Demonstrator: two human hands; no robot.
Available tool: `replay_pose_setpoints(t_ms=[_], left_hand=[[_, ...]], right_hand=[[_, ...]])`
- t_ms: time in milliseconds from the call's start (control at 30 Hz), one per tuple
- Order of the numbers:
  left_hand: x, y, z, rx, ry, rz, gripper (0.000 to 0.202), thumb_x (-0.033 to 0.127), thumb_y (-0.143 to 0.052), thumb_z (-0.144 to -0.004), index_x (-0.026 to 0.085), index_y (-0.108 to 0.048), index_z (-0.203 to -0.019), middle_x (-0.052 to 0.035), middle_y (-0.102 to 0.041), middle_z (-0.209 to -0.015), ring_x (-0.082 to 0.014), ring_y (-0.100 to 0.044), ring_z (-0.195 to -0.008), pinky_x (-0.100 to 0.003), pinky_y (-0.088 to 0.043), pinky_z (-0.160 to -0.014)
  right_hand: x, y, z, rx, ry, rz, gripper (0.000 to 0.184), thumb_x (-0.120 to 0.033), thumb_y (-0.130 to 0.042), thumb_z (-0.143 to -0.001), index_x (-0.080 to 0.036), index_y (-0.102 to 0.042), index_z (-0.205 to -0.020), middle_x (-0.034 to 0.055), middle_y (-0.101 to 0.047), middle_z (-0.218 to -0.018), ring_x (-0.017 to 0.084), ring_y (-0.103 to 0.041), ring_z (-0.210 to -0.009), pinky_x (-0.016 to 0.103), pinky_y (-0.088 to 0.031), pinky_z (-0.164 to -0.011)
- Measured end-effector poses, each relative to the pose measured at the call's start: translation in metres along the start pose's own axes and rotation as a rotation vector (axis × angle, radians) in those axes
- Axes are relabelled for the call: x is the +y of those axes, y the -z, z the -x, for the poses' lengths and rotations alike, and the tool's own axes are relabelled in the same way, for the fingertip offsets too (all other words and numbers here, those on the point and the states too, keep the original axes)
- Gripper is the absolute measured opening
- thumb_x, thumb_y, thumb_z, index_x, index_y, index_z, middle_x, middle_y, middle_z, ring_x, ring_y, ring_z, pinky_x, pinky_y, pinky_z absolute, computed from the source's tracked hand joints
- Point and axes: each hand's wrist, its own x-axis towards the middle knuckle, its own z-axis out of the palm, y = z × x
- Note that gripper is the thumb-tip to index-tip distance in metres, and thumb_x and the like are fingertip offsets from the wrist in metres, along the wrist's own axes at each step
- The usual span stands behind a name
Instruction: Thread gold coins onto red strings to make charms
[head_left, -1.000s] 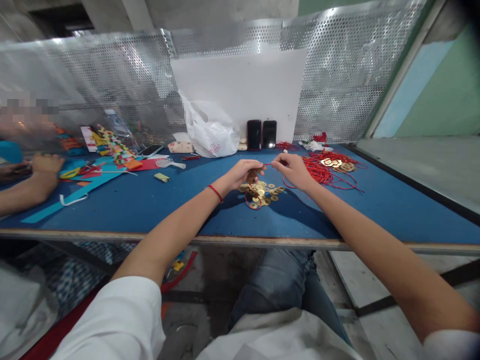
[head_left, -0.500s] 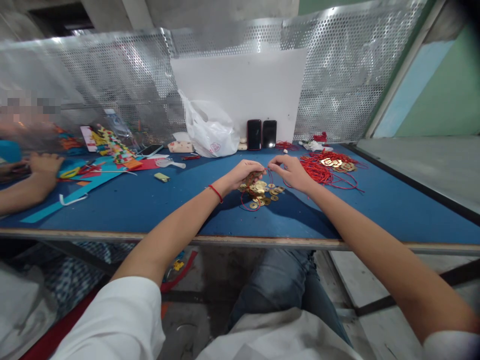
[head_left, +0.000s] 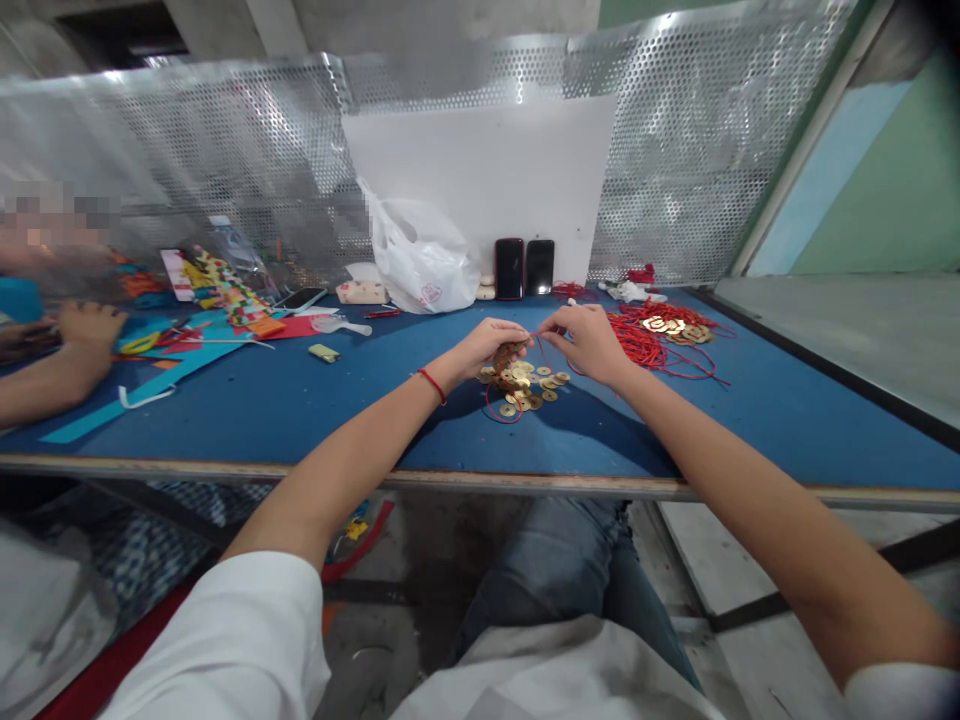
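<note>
At frame centre, apparently pinching red cord (head_left: 541,345) in the right hand (head_left: 585,338) beside the left hand (head_left: 491,343) closed around bunched gold coins (head_left: 510,356) above loose coins (head_left: 521,380), with less cord stretched between than a second ago, suggesting close fingertip work under way.

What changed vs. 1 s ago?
Right hand shifted slightly left, fingertips nearer the left hand; the red cord, earlier taut between them, now droops. Whether the right still pinches it is too small to tell. Same: left's grip on coins, coin pile, white bag.
</note>
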Motion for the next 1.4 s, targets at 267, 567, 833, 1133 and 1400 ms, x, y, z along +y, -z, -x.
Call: replay_pose_setpoints(t_ms=[267,567,833,1133,1400], left_hand=[[-0.001,-0.003,0.002,-0.159,0.037,-0.017,0.016,0.024,-0.072,-0.073,0.008,-0.068,-0.072,-0.0035,-0.061,-0.059,-0.0086,-0.054,-0.051,-0.019,-0.042,-0.05],[-0.002,-0.001,0.003,-0.231,-0.075,0.089,0.027,0.034,-0.073,-0.075,0.01,-0.067,-0.084,-0.0039,-0.062,-0.073,-0.0089,-0.057,-0.063,-0.019,-0.045,-0.056],[-0.005,-0.002,0.001,-0.113,-0.121,0.09,0.03,0.038,-0.073,-0.075,0.01,-0.067,-0.086,-0.0029,-0.061,-0.075,-0.0087,-0.056,-0.066,-0.019,-0.043,-0.057],[-0.01,-0.002,-0.003,-0.03,-0.136,0.021,0.032,0.041,-0.074,-0.072,0.011,-0.068,-0.083,-0.0029,-0.063,-0.071,-0.0085,-0.054,-0.059,-0.02,-0.04,-0.052],[-0.01,-0.005,-0.002,0.002,-0.157,-0.05,0.031,0.041,-0.072,-0.073,0.011,-0.068,-0.08,-0.0029,-0.063,-0.07,-0.009,-0.054,-0.06,-0.02,-0.041,-0.055]], right_hand=[[-0.006,0.006,0.0,0.06,0.088,0.062,0.024,-0.034,-0.046,-0.093,-0.021,-0.066,-0.088,0.0069,-0.065,-0.09,0.023,-0.052,-0.09,0.04,-0.028,-0.09],[-0.009,-0.008,-0.001,0.21,-0.189,-0.401,0.016,-0.031,-0.061,-0.081,-0.02,-0.07,-0.077,0.0046,-0.071,-0.077,0.019,-0.06,-0.074,0.033,-0.043,-0.074],[-0.007,-0.013,-0.001,0.236,-0.264,-0.525,0.017,-0.032,-0.062,-0.078,-0.017,-0.072,-0.078,0.0053,-0.073,-0.077,0.019,-0.064,-0.072,0.031,-0.047,-0.071],[-0.012,-0.011,0.001,0.19,-0.17,-0.259,0.018,-0.021,-0.057,-0.084,-0.022,-0.072,-0.092,0.0051,-0.074,-0.091,0.022,-0.066,-0.086,0.035,-0.047,-0.079],[-0.012,-0.009,0.001,0.136,-0.185,-0.282,0.015,-0.019,-0.057,-0.083,-0.019,-0.072,-0.085,0.0059,-0.074,-0.085,0.021,-0.066,-0.079,0.031,-0.045,-0.074]])
